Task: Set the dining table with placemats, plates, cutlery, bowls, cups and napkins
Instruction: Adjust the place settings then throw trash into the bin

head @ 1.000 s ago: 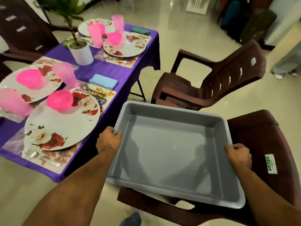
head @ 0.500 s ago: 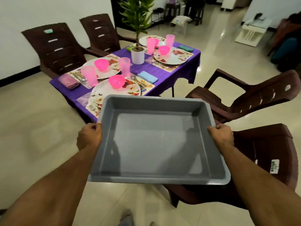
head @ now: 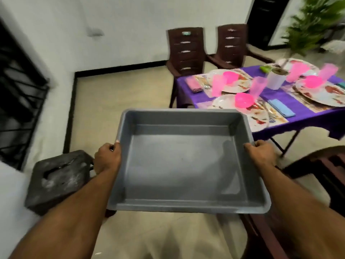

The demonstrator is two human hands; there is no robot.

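I hold an empty grey plastic tray [head: 184, 161] level in the centre of the frame, my left hand [head: 107, 157] curled over its left rim and my right hand [head: 260, 156] curled over its right rim, both gripping firmly. The tray is a shallow rectangular tub with a smooth matte floor, rounded corners and a turned-out lip; nothing lies in it. The dining table [head: 280, 101] sits in the upper right of the frame, well apart from the tray, covered in a purple cloth and laid with floral plates [head: 229, 101], pink bowls [head: 243, 100], pink cups [head: 217, 87], placemats and a folded blue napkin [head: 281, 110]; cutlery there is too blurred to count. The setting looks finished, so I judge I am carrying the tray off. To do that well, I should keep both grips even, the tray flat, and steer past the dark stool [head: 57, 178] at lower left and the brown chair [head: 321, 169] at right.
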